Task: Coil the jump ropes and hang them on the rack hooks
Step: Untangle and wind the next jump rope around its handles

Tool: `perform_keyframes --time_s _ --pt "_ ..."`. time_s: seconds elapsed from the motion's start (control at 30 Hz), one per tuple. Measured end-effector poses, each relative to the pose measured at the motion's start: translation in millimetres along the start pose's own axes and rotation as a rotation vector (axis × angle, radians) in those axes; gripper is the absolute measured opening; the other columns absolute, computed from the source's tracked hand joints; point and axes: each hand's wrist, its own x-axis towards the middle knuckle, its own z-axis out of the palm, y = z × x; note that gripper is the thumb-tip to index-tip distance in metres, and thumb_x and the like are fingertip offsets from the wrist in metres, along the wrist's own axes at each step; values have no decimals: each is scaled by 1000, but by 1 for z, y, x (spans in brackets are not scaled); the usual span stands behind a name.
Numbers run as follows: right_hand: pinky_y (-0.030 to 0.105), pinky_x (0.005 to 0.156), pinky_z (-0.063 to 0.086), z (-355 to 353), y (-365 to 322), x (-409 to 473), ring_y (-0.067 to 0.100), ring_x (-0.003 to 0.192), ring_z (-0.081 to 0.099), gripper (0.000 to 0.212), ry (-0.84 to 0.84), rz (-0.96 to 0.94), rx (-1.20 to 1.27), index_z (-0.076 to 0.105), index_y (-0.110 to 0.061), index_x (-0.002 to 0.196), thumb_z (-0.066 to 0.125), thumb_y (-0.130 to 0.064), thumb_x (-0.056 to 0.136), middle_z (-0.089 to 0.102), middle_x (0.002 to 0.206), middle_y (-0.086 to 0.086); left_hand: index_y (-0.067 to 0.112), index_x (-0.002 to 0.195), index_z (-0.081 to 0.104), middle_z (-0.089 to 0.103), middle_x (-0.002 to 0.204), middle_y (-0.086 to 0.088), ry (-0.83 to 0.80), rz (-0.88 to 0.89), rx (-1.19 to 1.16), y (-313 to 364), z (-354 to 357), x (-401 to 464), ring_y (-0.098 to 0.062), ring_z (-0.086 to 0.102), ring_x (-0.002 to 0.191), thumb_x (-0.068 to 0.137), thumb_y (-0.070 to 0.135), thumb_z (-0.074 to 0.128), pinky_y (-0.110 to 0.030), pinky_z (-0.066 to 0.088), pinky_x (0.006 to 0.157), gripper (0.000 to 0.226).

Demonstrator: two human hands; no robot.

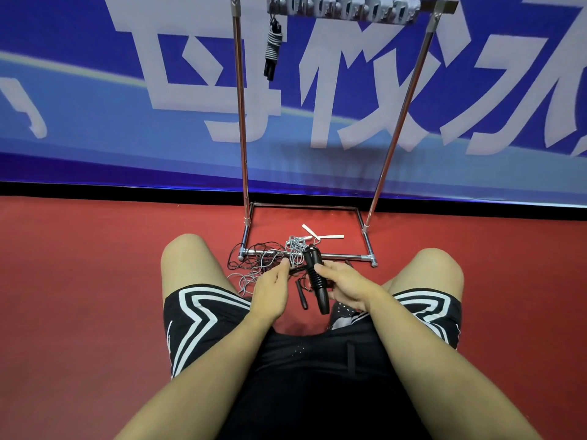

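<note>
Your right hand (344, 282) gripped black handle (317, 281), left hand (271, 289) pinched cord (254, 260) at 10 o'clock. Cord looked floppy, tangle-prone; handle's your stiff hold.

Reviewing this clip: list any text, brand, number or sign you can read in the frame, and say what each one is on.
Blue banner behind the rack: large pale Chinese characters, cropped by the frame edge and crossed by the rack's poles; no whole character can be read with confidence.
Shorts: white stripe pattern only, no lettering.
Black rope handle, hook strip: no legible marking.
</note>
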Motion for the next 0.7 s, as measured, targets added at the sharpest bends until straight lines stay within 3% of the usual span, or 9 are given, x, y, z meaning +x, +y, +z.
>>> perform_keyframes --time_s 0.13,0.2,0.27,0.37,0.43,0.5,0.6,0.7 --pt "35 91 56 3 0 -2 26 110 68 26 31 -6 -146 66 -15 124 57 -29 105 70 118 13 23 83 58 68 86 0 -21 -15 -21 -3 1 1 -23 66 86 82 93 16 -47 51 91 81" --pt "31 84 54 3 0 -2 24 110 71 27 81 -25 -264 69 -22 118 62 -41 101 74 119 7 27 89 63 71 91 1 -40 -11 -30 -1 1 -1 -23 69 94 85 89 18 -46 51 94 77" --pt "37 82 55 1 0 -2 23 99 72 30 102 -51 -307 73 -21 110 68 -47 96 76 106 5 27 89 67 71 89 3 -53 -8 -53 2 0 -3 -20 68 93 87 86 17 -45 50 93 77" --pt "47 102 53 0 3 1 26 99 72 28 78 -84 -266 71 -12 104 75 -37 92 78 103 8 14 96 74 69 87 -14 -66 10 -51 3 0 -3 -25 63 88 101 68 20 -41 47 80 77" --pt "49 105 52 0 2 0 27 102 74 35 75 -84 -264 66 -7 111 79 -31 89 78 104 10 23 83 74 60 74 -17 -88 39 -28 5 0 -4 -22 54 71 108 56 20 -36 40 69 67" --pt "46 104 53 2 1 0 25 103 75 45 86 -72 -286 62 -9 117 84 -29 84 79 103 8 21 65 62 50 58 0 -100 60 -1 3 0 -3 -12 43 55 105 61 16 -36 35 66 72" --pt "43 102 55 3 -1 -1 22 101 75 50 101 -57 -309 61 -15 116 90 -28 78 78 107 6 15 69 61 51 55 10 -140 55 28 -2 1 -1 -7 44 56 105 61 13 -35 36 68 76" --pt "44 105 53 2 1 0 24 108 73 56 95 -84 -359 73 -18 114 94 -41 68 78 109 3 17 76 67 55 53 18 -198 59 34 -1 2 -3 -1 50 58 110 50 15 -31 37 71 70"
